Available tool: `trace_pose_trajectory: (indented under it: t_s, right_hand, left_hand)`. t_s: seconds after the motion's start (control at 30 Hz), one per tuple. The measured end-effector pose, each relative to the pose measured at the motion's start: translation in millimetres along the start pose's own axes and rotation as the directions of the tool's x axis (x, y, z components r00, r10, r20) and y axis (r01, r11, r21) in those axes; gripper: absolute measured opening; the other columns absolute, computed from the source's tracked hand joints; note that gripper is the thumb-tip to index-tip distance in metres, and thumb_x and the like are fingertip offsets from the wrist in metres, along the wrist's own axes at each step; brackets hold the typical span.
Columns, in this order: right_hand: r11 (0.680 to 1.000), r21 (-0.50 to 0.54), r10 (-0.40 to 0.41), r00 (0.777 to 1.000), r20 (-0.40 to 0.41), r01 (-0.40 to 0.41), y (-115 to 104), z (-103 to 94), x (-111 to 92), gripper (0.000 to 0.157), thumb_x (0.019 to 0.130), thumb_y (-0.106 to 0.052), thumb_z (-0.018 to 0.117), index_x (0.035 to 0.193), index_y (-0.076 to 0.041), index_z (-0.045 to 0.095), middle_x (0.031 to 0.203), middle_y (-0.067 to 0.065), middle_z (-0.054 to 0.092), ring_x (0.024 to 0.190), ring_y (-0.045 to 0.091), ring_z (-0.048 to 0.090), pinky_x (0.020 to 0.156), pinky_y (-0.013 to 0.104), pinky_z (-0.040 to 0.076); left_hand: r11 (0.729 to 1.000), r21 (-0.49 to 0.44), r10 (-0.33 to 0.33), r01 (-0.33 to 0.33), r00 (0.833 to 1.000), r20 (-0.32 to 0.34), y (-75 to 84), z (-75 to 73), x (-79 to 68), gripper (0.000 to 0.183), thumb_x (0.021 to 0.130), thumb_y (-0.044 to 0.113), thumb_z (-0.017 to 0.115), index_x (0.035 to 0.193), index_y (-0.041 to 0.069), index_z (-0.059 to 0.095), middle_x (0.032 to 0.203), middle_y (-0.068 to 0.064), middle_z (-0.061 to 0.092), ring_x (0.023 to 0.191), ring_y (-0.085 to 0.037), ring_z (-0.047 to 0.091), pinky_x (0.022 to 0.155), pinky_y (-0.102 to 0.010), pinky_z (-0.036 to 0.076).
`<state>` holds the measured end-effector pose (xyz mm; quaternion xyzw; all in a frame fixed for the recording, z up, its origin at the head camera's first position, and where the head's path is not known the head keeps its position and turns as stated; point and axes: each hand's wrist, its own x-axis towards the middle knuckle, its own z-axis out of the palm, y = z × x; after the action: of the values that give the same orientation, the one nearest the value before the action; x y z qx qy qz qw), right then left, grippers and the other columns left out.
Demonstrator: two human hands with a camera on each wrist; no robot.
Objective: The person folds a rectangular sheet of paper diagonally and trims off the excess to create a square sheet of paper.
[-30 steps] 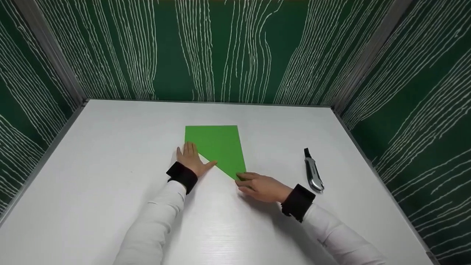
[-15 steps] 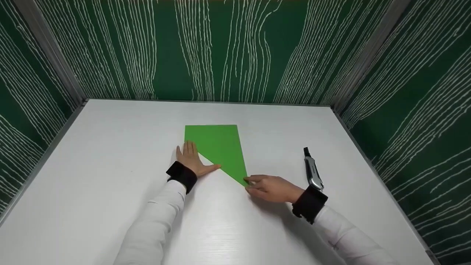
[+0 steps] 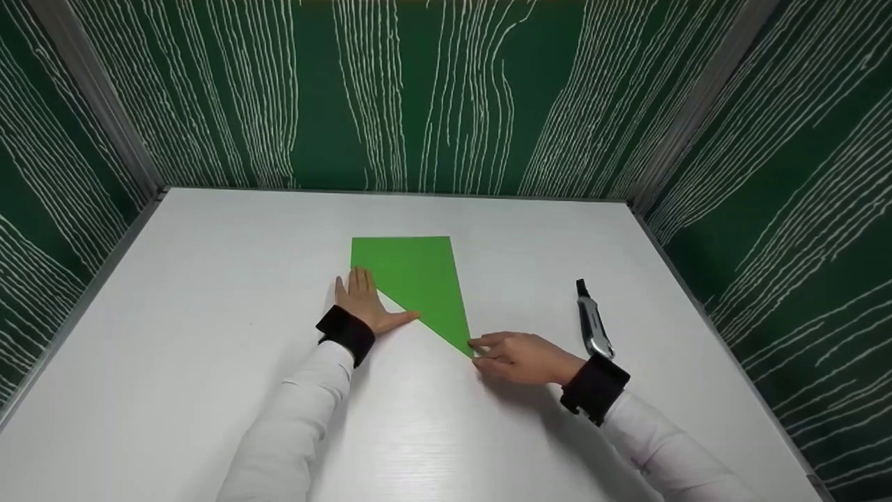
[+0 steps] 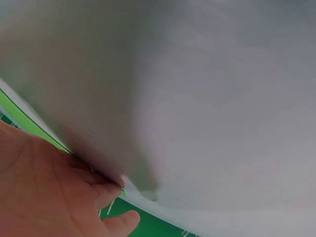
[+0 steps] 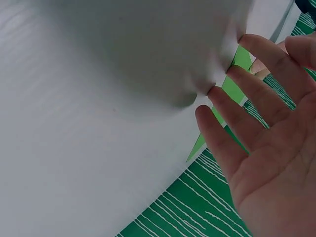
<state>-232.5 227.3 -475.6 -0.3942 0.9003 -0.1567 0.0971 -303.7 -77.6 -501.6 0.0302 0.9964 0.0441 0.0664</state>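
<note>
A green sheet of paper (image 3: 421,279) lies flat on the white table, its near edge running diagonally down to a sharp corner at the right. My left hand (image 3: 364,307) rests with spread fingers on the sheet's left side, the thumb stretched along the diagonal edge. At that sharp near corner, my right hand (image 3: 526,358) touches the paper with its fingertips. The right wrist view shows those fingers (image 5: 247,86) extended and slightly apart, with a green strip of paper beyond them. The left palm (image 4: 44,187) fills the lower left of the left wrist view.
A grey utility knife (image 3: 592,324) with a black tip lies on the table (image 3: 174,314) to the right, just beyond the right wristband (image 3: 596,389). Dark green walls (image 3: 446,97) with white wavy lines enclose the table's back and sides.
My right hand has slid right and a little nearer along the diagonal edge, uncovering more of the paper's corner. The left thumb has shifted slightly along the edge; the left palm stays put.
</note>
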Motion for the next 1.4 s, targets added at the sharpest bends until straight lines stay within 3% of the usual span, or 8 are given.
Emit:
trace_pose_trajectory:
  t_s: [0.13, 0.27, 0.53, 0.83, 1.0, 1.4]
  right_hand:
    - [1.0, -0.005, 0.009, 0.999, -0.035, -0.009, 3, 1.3, 4, 0.034, 0.106, -0.024, 0.055, 0.131, -0.006, 0.07, 0.147, 0.015, 0.061, 0.136, 0.035, 0.059, 0.108, 0.052, 0.052]
    - [0.999, -0.041, 0.012, 0.998, -0.058, -0.014, 4, 1.3, 12, 0.05, 0.104, -0.026, 0.06, 0.146, 0.0, 0.055, 0.157, 0.02, 0.049, 0.144, 0.038, 0.05, 0.113, 0.052, 0.048]
    - [0.999, -0.022, 0.043, 0.998, -0.049, -0.044, 9, -1.9, 38, 0.079, 0.102, -0.034, 0.065, 0.159, 0.005, 0.027, 0.168, 0.025, 0.026, 0.156, 0.042, 0.027, 0.127, 0.056, 0.028]
    - [0.991, -0.053, 0.124, 0.992, 0.033, -0.122, 17, -1.9, 72, 0.087, 0.101, -0.042, 0.063, 0.162, 0.004, 0.02, 0.171, 0.025, 0.017, 0.159, 0.042, 0.02, 0.13, 0.054, 0.022]
    - [0.981, -0.053, 0.19, 0.978, 0.09, -0.186, 20, -1.1, 86, 0.09, 0.102, -0.043, 0.062, 0.162, 0.005, 0.015, 0.172, 0.025, 0.011, 0.161, 0.039, 0.015, 0.131, 0.049, 0.022]
    - [0.976, -0.04, 0.217, 0.962, 0.166, -0.213, 17, 5.1, 102, 0.091, 0.104, -0.053, 0.052, 0.163, 0.002, 0.01, 0.174, 0.02, 0.004, 0.162, 0.034, 0.01, 0.132, 0.046, 0.022]
  left_hand:
    - [1.0, 0.005, -0.002, 0.002, 1.0, 0.001, 1.4, -4.5, -4.9, 0.134, 0.078, 0.092, 0.047, 0.161, -0.007, 0.014, 0.171, -0.025, 0.013, 0.163, -0.034, 0.014, 0.131, -0.058, 0.013]
    - [1.0, -0.001, -0.007, 0.007, 1.0, 0.014, 2.7, -8.8, -9.6, 0.131, 0.079, 0.09, 0.049, 0.161, -0.006, 0.016, 0.171, -0.024, 0.014, 0.163, -0.033, 0.014, 0.132, -0.057, 0.012]
    - [0.999, -0.027, 0.025, -0.025, 1.0, 0.019, 2.4, 3.8, -2.8, 0.138, 0.073, 0.092, 0.053, 0.162, -0.006, 0.012, 0.172, -0.023, 0.011, 0.163, -0.033, 0.011, 0.131, -0.059, 0.008]
    - [0.999, 0.011, 0.045, -0.045, 0.998, 0.038, 7.2, -5.4, -12.9, 0.136, 0.074, 0.091, 0.054, 0.163, -0.003, 0.014, 0.172, -0.021, 0.013, 0.163, -0.032, 0.013, 0.132, -0.058, 0.011]
    - [0.999, 0.014, 0.043, -0.044, 0.999, 0.033, 5.9, 0.4, -7.5, 0.14, 0.071, 0.095, 0.052, 0.163, -0.002, 0.011, 0.173, -0.021, 0.009, 0.164, -0.031, 0.01, 0.132, -0.059, 0.008]
    - [0.999, -0.016, 0.051, -0.051, 0.999, 0.003, 0.0, 10.5, 4.6, 0.139, 0.073, 0.093, 0.054, 0.163, -0.002, 0.01, 0.173, -0.022, 0.009, 0.163, -0.033, 0.009, 0.131, -0.061, 0.008]
